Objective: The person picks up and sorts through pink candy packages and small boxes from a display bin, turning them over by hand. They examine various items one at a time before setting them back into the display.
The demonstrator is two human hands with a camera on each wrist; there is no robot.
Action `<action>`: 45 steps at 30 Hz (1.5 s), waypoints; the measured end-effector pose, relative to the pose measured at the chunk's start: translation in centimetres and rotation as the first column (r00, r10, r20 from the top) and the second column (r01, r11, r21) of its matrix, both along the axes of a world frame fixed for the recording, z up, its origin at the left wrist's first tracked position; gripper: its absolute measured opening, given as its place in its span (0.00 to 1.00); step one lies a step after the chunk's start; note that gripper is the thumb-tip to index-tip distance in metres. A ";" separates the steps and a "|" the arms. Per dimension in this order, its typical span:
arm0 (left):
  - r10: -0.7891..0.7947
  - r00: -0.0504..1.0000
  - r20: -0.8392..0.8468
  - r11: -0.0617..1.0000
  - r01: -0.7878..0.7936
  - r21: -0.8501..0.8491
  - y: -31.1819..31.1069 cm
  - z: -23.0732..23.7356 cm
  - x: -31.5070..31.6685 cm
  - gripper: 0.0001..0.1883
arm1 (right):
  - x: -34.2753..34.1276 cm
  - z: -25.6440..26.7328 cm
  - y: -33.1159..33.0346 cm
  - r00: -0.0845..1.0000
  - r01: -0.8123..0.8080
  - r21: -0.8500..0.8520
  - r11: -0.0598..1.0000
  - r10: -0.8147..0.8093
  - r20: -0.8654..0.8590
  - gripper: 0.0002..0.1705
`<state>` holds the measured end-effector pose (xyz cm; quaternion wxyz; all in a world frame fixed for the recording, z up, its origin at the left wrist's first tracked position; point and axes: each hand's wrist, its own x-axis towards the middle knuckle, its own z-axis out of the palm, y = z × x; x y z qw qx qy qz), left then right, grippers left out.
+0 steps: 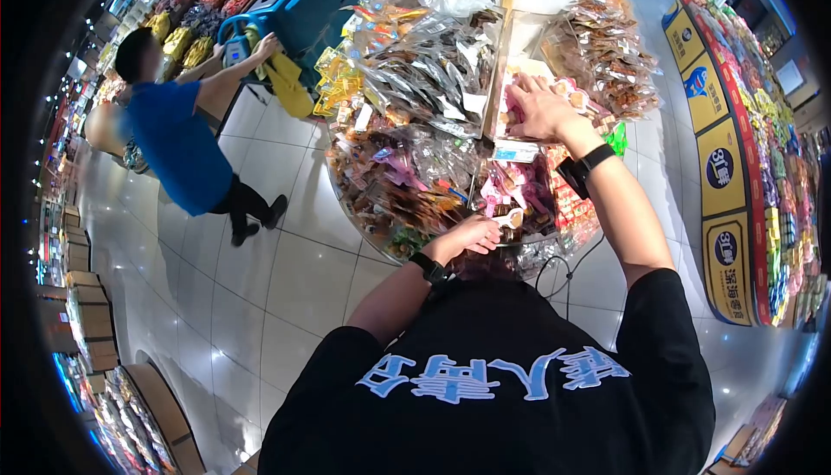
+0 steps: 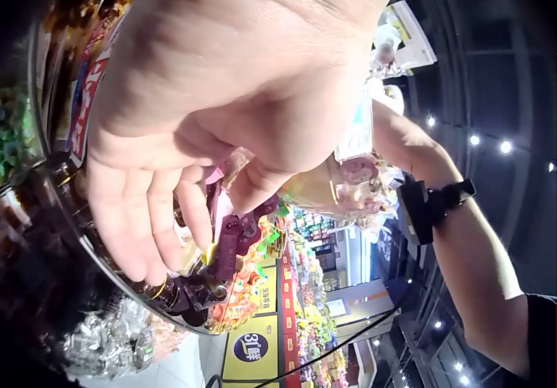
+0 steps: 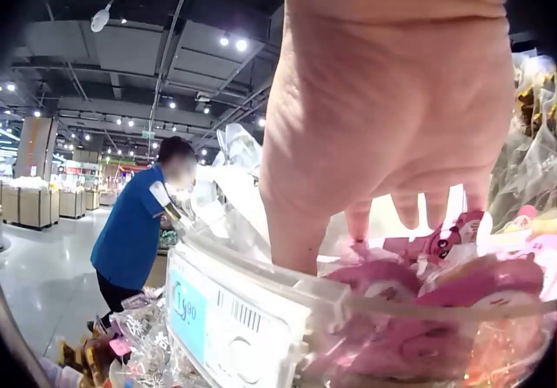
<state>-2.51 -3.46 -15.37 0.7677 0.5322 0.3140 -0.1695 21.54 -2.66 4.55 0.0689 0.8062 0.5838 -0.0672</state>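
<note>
Under the right fingers stands a clear bin (image 3: pixel 252 273). The right hand (image 1: pixel 545 112) reaches down into it, fingers extended and slightly apart, with no grip visible. The left hand (image 1: pixel 472 234) hangs nearer the body, fingers loosely bent; whether they pinch the pale wrapper (image 1: pixel 514 219) just beside their tips, I cannot tell. Pink packets (image 3: pixel 374 277) lie right beneath the right fingertips, which seem to be sorting or choosing among them; lifting one would call for curling fingers and thumb round it.
</note>
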 end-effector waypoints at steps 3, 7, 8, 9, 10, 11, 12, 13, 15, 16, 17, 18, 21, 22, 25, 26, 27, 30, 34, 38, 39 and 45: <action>0.019 0.999 0.035 1.000 -0.019 -0.008 0.6 0.4 -0.8 0.20 | -0.2 -0.1 1.8 0.998 0.067 -0.076 0.995 -0.067 0.004 0.51; 0.044 0.999 0.030 0.999 -0.044 0.001 0.7 0.9 -1.3 0.18 | 0.7 -0.8 2.2 0.999 0.040 -0.010 0.999 -0.040 -0.029 0.42; 0.044 0.999 0.025 0.999 -0.044 0.001 0.8 0.9 -1.4 0.17 | 0.4 -0.1 2.0 0.999 0.039 0.001 0.999 -0.039 -0.025 0.40; 0.053 0.998 0.031 0.999 -0.053 -0.004 0.8 1.0 -1.4 0.17 | 0.2 0.3 1.9 0.999 0.030 -0.032 0.999 -0.031 -0.033 0.40; 0.052 0.998 0.032 0.999 -0.052 -0.006 0.8 1.2 -1.5 0.17 | 0.5 -0.4 1.9 1.000 0.008 -0.003 1.000 -0.008 -0.026 0.39; 0.050 0.998 0.034 0.999 -0.050 -0.009 0.7 1.5 -1.5 0.17 | 1.1 -1.7 1.9 1.000 -0.013 0.025 1.000 0.014 -0.017 0.38; 0.047 0.998 0.036 0.999 -0.047 -0.011 0.6 1.7 -1.5 0.17 | 1.0 -1.8 1.7 0.999 -0.034 0.054 0.998 0.034 -0.007 0.37; 0.043 0.998 0.038 0.999 -0.043 -0.010 0.6 1.8 -1.4 0.16 | 1.0 -1.9 1.7 0.999 -0.029 0.031 0.999 0.030 -0.025 0.37; 0.033 0.999 0.041 0.999 -0.033 -0.009 0.5 2.0 -1.2 0.16 | 0.6 -1.9 1.5 0.998 -0.018 -0.016 1.000 0.017 -0.062 0.39; 0.027 0.998 0.052 1.000 -0.026 -0.013 0.5 1.9 -1.0 0.16 | 0.7 -2.1 1.5 0.997 -0.013 -0.013 1.000 0.012 -0.074 0.39; 0.023 0.998 0.061 1.000 -0.022 -0.016 0.4 1.7 -0.9 0.16 | 0.8 -2.5 1.5 0.996 -0.010 -0.010 1.000 0.009 -0.087 0.39; 0.020 0.997 0.071 1.000 -0.018 -0.018 0.4 1.7 -0.8 0.17 | 0.3 -2.0 1.5 0.995 -0.008 -0.006 1.000 0.007 -0.100 0.39; 0.018 0.997 0.074 1.000 -0.018 -0.008 0.3 1.9 -0.6 0.17 | -0.7 -0.4 1.0 0.989 0.008 -0.045 0.999 -0.015 -0.145 0.35; 0.021 0.997 0.078 1.000 -0.020 -0.009 0.3 2.0 -0.5 0.17 | -0.7 -0.2 1.1 0.986 0.007 -0.047 0.999 -0.015 -0.166 0.33; 0.042 0.995 0.090 0.999 -0.041 -0.012 0.3 2.2 -0.7 0.17 | -0.7 -1.7 1.7 0.994 0.030 -0.019 0.999 -0.031 -0.100 0.20; 0.055 0.994 0.091 0.998 -0.053 -0.017 0.3 2.3 -0.8 0.18 | -0.4 -1.9 1.7 0.995 -0.007 0.007 1.000 0.008 -0.101 0.20; 0.066 0.994 0.091 0.998 -0.064 -0.022 0.3 2.4 -0.9 0.18 | -0.2 -1.9 1.5 0.994 -0.042 0.032 0.999 0.045 -0.101 0.20; 0.083 0.993 0.083 0.996 -0.080 -0.034 0.3 2.3 -1.1 0.18 | 1.2 -2.3 0.7 0.983 -0.085 0.164 0.983 0.110 -0.148 0.20; 0.094 0.992 0.085 0.995 -0.092 -0.030 -0.1 2.5 -1.3 0.18 | 1.6 -2.4 0.2 0.987 0.022 0.351 0.936 0.036 -0.158 0.22; 0.106 0.990 0.089 0.993 -0.101 -0.062 -0.1 1.9 -1.1 0.18 | 2.0 -2.5 -0.4 0.997 0.005 0.460 0.888 0.031 -0.070 0.26; 0.108 0.990 0.088 0.992 -0.102 -0.070 -0.1 1.8 -0.9 0.18 | 2.2 -2.3 -0.6 0.994 -0.001 0.461 0.887 0.053 -0.100 0.24; 0.118 0.990 0.080 0.991 -0.112 -0.076 -0.6 2.8 -0.3 0.16 | 4.2 -4.0 -0.4 0.972 0.113 0.604 0.789 0.039 -0.233 0.14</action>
